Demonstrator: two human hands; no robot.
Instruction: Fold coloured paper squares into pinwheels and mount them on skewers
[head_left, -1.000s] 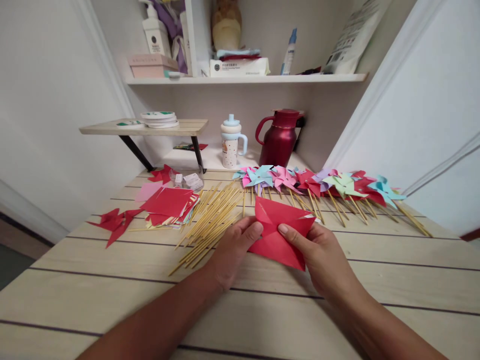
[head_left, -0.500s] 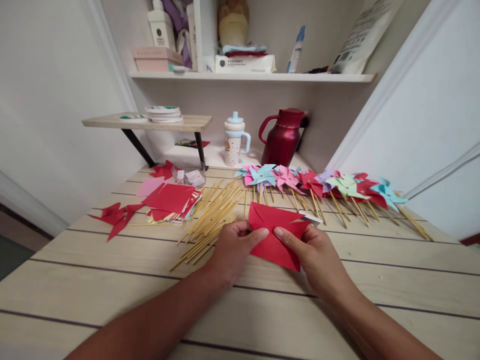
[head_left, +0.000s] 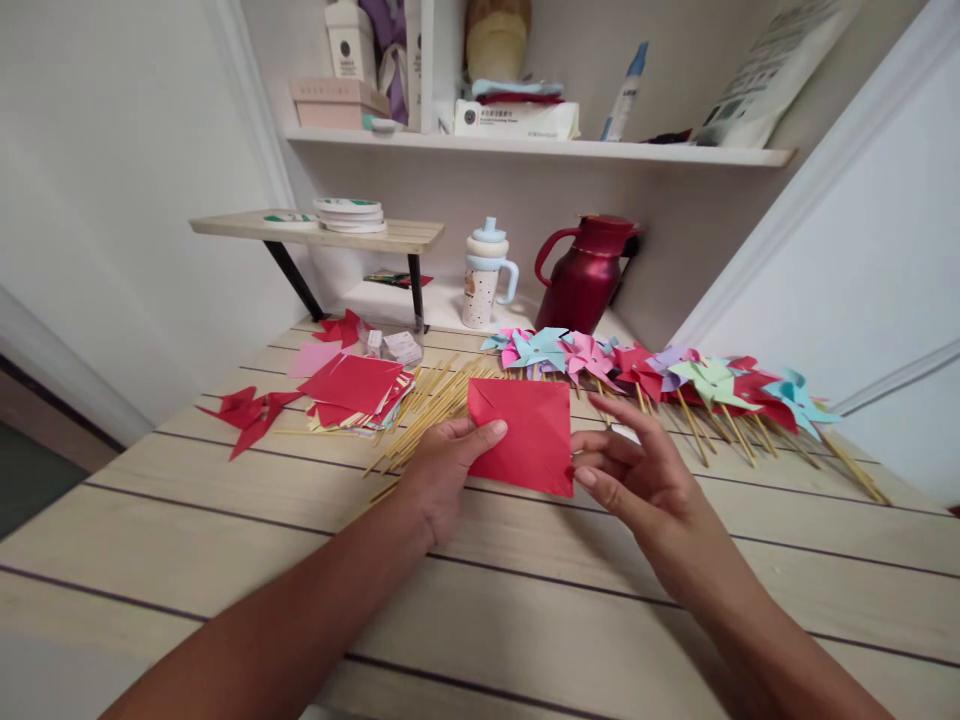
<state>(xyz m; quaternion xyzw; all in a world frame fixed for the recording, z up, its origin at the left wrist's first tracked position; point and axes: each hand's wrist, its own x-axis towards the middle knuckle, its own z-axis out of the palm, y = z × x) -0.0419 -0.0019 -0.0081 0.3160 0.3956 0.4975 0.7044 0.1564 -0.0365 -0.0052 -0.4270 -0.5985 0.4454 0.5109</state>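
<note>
My left hand (head_left: 442, 470) pinches the left edge of a red paper square (head_left: 529, 435) and holds it up flat above the wooden table (head_left: 525, 600). Just right of the square is my right hand (head_left: 637, 480), fingers spread, its fingertips at the paper's lower right corner without gripping it. Behind my left hand lies a pile of thin bamboo sticks (head_left: 431, 405). A row of finished paper pinwheels (head_left: 675, 375) on sticks runs across the table behind both hands.
A stack of coloured paper squares (head_left: 356, 390) and cut red paper pieces (head_left: 251, 412) lie at the left. A spouted cup (head_left: 486, 275) and a red jug (head_left: 589, 272) stand at the back. A low side shelf (head_left: 322, 232) and a cluttered wall shelf (head_left: 540, 148) hang above.
The red paper went from a folded shape held by both hands to a flat square. My right hand let go and spread its fingers. The view shifted left and down.
</note>
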